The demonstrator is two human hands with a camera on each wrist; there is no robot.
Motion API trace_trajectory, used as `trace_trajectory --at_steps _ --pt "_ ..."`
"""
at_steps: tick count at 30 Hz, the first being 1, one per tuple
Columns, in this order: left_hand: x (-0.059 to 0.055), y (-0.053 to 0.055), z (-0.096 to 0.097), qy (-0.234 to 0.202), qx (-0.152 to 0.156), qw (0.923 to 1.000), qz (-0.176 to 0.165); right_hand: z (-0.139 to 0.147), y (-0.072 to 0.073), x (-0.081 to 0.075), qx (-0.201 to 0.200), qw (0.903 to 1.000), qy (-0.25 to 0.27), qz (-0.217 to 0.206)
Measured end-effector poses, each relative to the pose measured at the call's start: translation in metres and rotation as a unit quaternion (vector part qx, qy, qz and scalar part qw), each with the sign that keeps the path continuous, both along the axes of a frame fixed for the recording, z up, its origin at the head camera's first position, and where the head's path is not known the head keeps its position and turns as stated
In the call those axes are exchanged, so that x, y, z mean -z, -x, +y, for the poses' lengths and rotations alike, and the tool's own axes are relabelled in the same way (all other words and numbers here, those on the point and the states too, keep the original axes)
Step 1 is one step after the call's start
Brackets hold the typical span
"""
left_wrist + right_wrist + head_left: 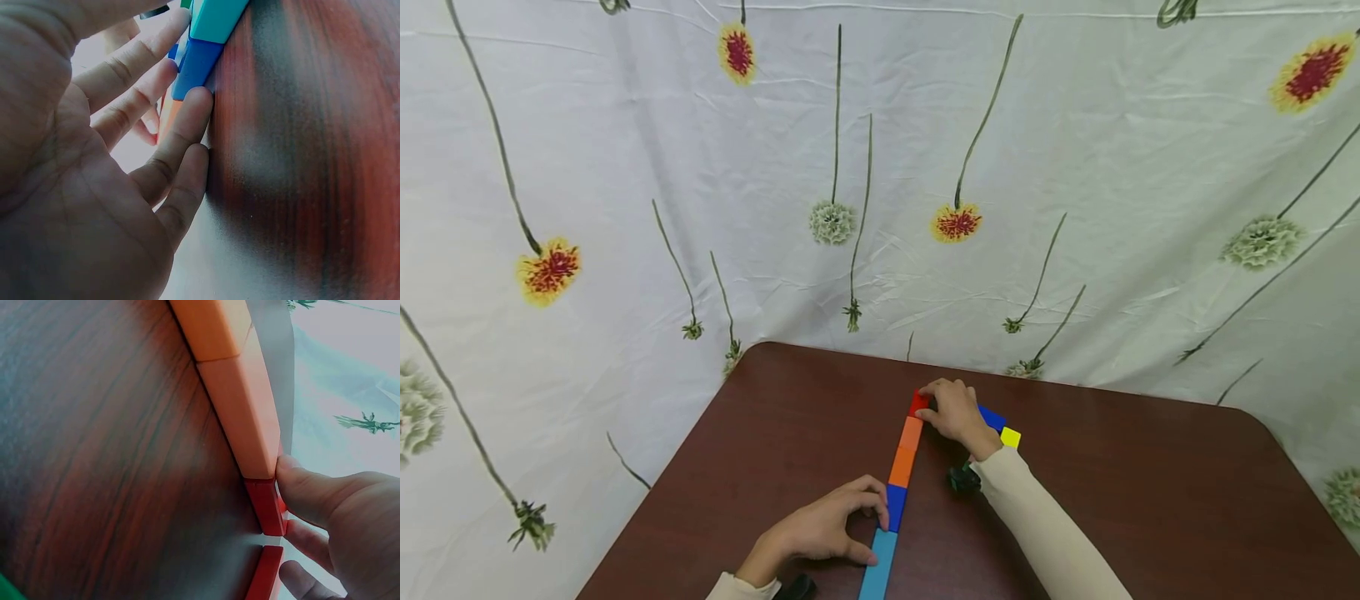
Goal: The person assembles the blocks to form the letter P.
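Observation:
A straight row of blocks runs away across the table: a light blue block (878, 568), a dark blue block (896, 507), an orange block (902, 467), a salmon block (912, 432) and a red block (916, 405) at the far end. At the near part, my left hand (835, 521) has its fingertips by the dark blue block and its thumb at the light blue one, fingers loosely bent. My right hand (953, 410) pinches the red block, thumb close to its joint with the salmon block. Past a small gap in the right wrist view lies another red block (265, 572).
Right of the right hand lie a blue block (991, 418) and a yellow block (1011, 437), partly hidden by the wrist. A green corner (9, 591) shows in the right wrist view. Behind the dark wooden table (1150, 483) hangs a flowered white cloth (895, 275).

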State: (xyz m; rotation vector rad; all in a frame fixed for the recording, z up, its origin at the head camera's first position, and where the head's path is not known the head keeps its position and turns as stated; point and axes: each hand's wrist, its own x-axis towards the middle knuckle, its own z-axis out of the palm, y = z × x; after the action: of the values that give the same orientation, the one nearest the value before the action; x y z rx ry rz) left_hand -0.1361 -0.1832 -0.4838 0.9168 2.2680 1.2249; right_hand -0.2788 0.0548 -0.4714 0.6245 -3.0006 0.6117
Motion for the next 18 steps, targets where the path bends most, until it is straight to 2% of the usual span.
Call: trace_trajectory --at_steps 18 --pt "-0.0014 -0.0009 0.0014 0.006 -0.005 1.0 -0.005 -0.0017 0.0006 0.0038 0.001 1.0 0.005 -0.003"
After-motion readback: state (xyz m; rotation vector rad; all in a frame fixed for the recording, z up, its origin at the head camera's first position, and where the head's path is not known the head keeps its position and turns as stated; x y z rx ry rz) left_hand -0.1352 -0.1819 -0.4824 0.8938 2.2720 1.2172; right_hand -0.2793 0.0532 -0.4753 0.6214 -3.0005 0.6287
